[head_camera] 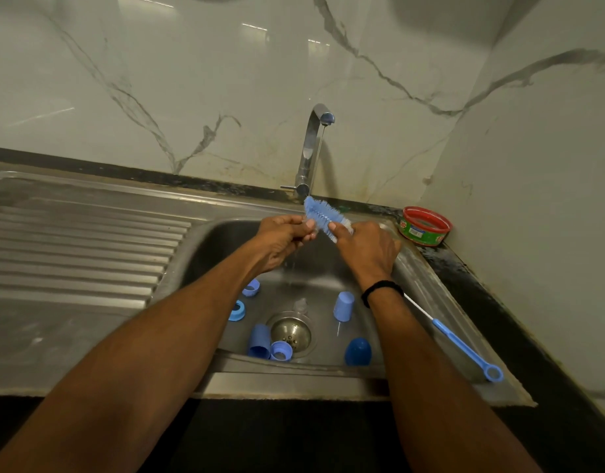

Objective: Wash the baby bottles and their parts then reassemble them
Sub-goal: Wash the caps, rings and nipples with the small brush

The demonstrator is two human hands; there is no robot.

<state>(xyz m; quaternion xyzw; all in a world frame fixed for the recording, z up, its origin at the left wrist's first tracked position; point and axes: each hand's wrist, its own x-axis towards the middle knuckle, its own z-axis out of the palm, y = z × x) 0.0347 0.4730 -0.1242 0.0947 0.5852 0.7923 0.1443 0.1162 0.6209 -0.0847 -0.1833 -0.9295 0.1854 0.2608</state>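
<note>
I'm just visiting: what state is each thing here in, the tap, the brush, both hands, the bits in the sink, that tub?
Tap: running, thin stream.
Bottle brush: held over the sink, bristles under the stream.
Left hand: pinching a small clear piece at the bristles.
Right hand: gripping the brush just below the bristles.
Blue bottle parts: loose in the sink, unassembled.
Soap tub: lid off.

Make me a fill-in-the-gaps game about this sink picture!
The right hand grips a bottle brush with ___ bristles.
The left hand pinches a small clear part, and water runs from the ___.
Blue bottle parts lie in the sink around the ___.
The right wrist wears a ___ band.
Missing words: blue; tap; drain; black.
</note>
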